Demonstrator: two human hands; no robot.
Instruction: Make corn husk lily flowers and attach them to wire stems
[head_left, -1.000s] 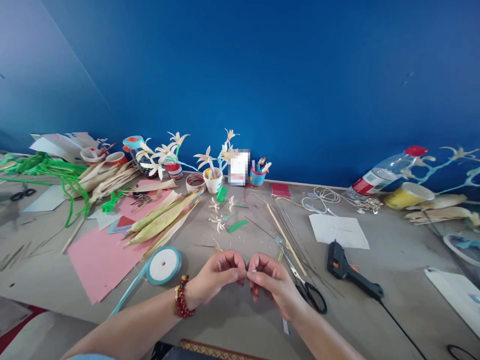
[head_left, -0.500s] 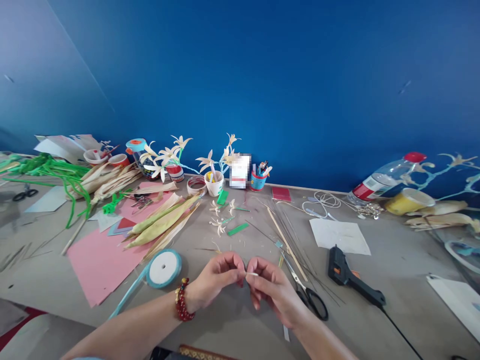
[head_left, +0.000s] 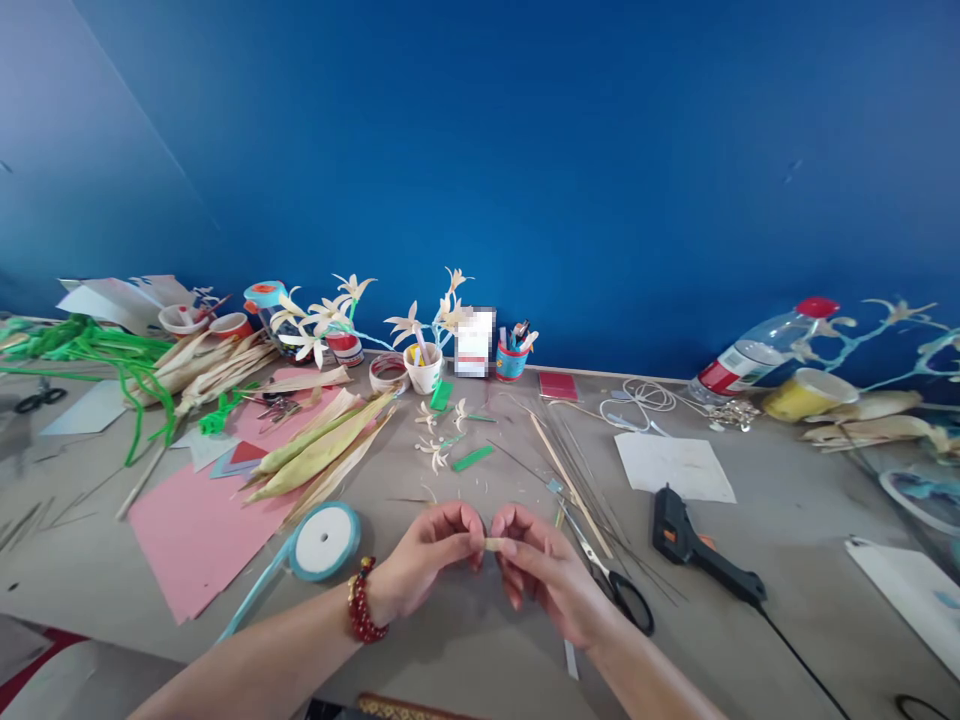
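Observation:
A small pale strip (head_left: 493,544), which looks like a piece of corn husk, spans the short gap between my fingertips. One end is pinched by my left hand (head_left: 436,548), with a red beaded bracelet at the wrist. My right hand (head_left: 546,565) pinches the other end between thumb and finger, its remaining fingers curled. Scissors (head_left: 604,562) with black handles lie just right of my right hand. Beyond the hands are small cream husk flowers (head_left: 435,455) and a green strip (head_left: 473,458). A roll of light-blue tape (head_left: 325,541) rests left of my left hand.
Corn husks (head_left: 319,450) lie over pink paper (head_left: 187,540) at left. A glue gun (head_left: 701,550), white paper (head_left: 675,466), thin wires and a tilted plastic bottle (head_left: 757,350) occupy the right. Cups with husk flowers and a pen cup (head_left: 511,361) stand along the blue wall.
Between the fingertips, the pale strip now shows flat and wider, where a thin white sliver stuck out by the right thumb. Both hands stay in about the same place.

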